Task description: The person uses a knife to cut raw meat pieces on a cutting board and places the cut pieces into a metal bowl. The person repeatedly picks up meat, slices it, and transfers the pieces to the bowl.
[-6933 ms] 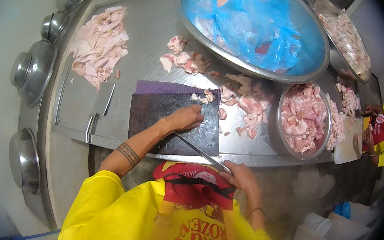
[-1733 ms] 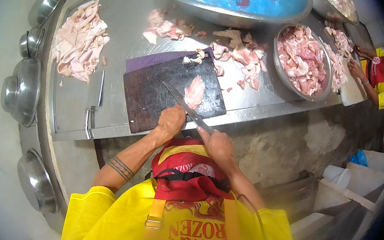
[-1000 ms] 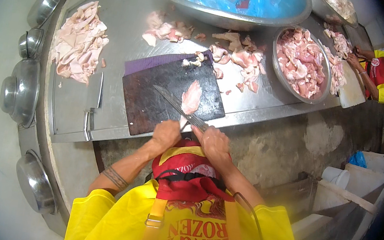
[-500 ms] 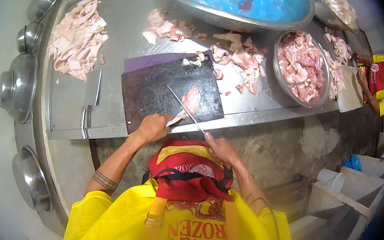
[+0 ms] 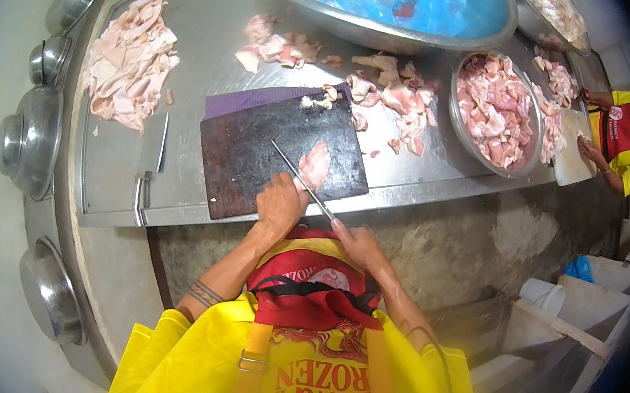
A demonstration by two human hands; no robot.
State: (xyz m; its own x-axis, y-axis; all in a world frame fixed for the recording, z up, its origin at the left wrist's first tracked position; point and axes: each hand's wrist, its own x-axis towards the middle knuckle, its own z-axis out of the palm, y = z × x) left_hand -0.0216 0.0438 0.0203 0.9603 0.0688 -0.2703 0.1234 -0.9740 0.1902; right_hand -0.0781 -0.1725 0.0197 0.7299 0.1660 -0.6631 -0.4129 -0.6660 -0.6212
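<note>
A pale pink piece of raw meat [image 5: 315, 161] lies on the dark cutting board [image 5: 245, 151]. My left hand [image 5: 283, 199] is closed at the near end of this piece, with the fingertips partly hidden. My right hand [image 5: 359, 244] grips a knife [image 5: 298, 172] by its handle, which the fingers mostly cover. The slim blade points away and to the left, crossing over the near part of the meat, close to my left knuckles. Small whitish scraps [image 5: 320, 100] sit at the board's far edge, and a purple ribbed cloth [image 5: 264, 102] shows from under the board.
Flat pale skins [image 5: 130, 61] are heaped at left above a cleaver [image 5: 151, 163]. Beyond the board lie meat pieces [image 5: 403, 101]. A bowl of meat [image 5: 494, 109] and a large basin with blue plastic [image 5: 377, 26] stand behind. At far right, a co-worker's hands [image 5: 592, 149] are at a white board.
My left hand has moved right and slightly forward along the meat, toward the blade. The knife has shifted only a little. The co-worker's near hand has moved closer over the white board.
</note>
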